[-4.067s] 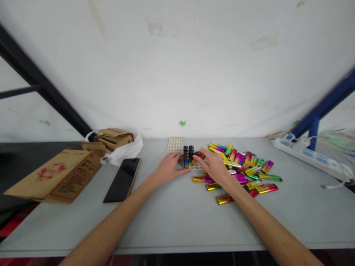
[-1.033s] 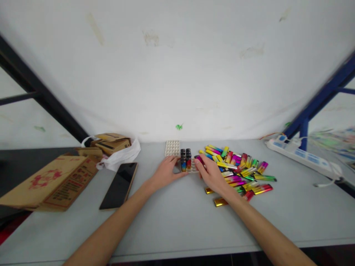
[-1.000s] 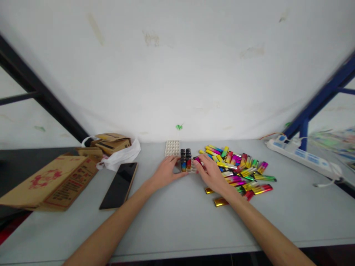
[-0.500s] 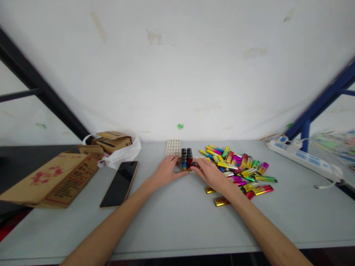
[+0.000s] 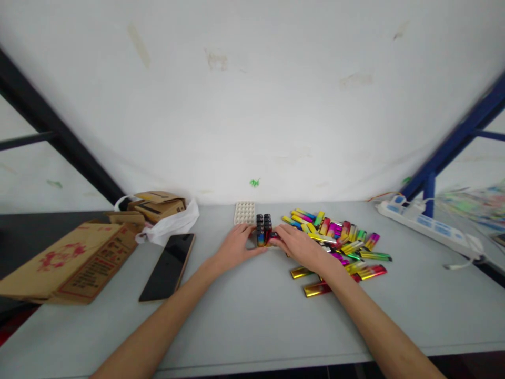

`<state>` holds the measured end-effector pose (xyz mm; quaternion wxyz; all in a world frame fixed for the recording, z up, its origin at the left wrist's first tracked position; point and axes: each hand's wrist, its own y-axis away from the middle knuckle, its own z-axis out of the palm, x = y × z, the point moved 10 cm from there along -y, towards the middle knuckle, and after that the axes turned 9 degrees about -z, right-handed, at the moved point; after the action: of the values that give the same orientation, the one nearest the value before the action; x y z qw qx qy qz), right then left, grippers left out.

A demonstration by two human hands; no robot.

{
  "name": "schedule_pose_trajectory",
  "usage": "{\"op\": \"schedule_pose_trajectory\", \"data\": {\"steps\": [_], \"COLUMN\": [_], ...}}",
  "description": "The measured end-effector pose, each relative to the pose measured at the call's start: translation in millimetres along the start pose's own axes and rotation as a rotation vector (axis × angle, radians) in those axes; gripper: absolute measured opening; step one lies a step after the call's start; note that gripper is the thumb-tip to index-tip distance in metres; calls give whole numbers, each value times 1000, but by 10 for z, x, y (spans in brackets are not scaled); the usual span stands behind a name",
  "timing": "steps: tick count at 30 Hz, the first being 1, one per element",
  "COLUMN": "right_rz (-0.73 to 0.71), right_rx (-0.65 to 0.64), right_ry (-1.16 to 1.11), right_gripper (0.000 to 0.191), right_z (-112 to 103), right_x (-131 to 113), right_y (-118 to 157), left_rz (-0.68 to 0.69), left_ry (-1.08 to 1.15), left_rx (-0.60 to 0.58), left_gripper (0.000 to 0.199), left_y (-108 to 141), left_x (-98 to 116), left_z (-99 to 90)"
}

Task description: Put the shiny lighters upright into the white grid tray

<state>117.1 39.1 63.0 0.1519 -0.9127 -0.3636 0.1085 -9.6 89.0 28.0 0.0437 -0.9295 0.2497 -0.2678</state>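
Two rows of black-topped lighters (image 5: 260,226) stand upright side by side in the middle of the table, with metallic blue and red bodies. My left hand (image 5: 235,245) curls around their left side, thumb in front and fingers behind. From the right, my right hand (image 5: 295,243) pinches a dark red lighter (image 5: 273,236) against the end of the right-hand row. Whatever supports the rows underneath is hidden by my hands. Just behind my left hand lies a white studded tray (image 5: 244,212). Loose shiny lighters (image 5: 351,247) in yellow, red, purple and green are heaped beside my right hand.
A black phone (image 5: 168,267) lies left of my forearm. Beyond it are a cardboard box (image 5: 74,260), a smaller carton (image 5: 160,204) and a white plastic bag (image 5: 173,226). On the right, a white power strip (image 5: 430,226) with cables runs along the table. A wall closes off the back.
The view has shifted slightly, so the whole scene sits a little lower and further left. Both hands keep nearly the same position around the upright lighters.
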Motion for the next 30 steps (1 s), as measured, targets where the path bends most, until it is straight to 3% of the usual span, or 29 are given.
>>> {"op": "schedule_pose_trajectory", "data": {"steps": [4,8,11,14,16,19,24,30], "right_rz": [14,-9,82,252,275,202,147,176], "right_rx": [-18,6,72,102,48,-172,-335,-240], "right_ry": [152,108,40,52,62,-2,-98,-81], "right_gripper": [26,28,27,26,28,34,40,25], "right_z": [73,26,-176,-394,-458,-348,-212,-309], "right_x": [-40,-45,249,815,1155,1485,1664,1637], "right_y": [-44,-15,118,332,430,499,572,621], "left_rz": [13,22,6,-19,-26,-29,-31,-20], "left_ry": [-8,-20,-24,-22,-27,-44,-45,-26], "left_rx": [0,8,0,-15,-23,-32,-38,-25], "left_gripper": [58,55,54,53,53,54,55,53], "left_y": [3,6,5,3,4,5,7,9], "left_x": [9,27,19,0,-3,-3,-7,-12], "left_z": [1,-18,-15,-2,5,14,18,14]}}
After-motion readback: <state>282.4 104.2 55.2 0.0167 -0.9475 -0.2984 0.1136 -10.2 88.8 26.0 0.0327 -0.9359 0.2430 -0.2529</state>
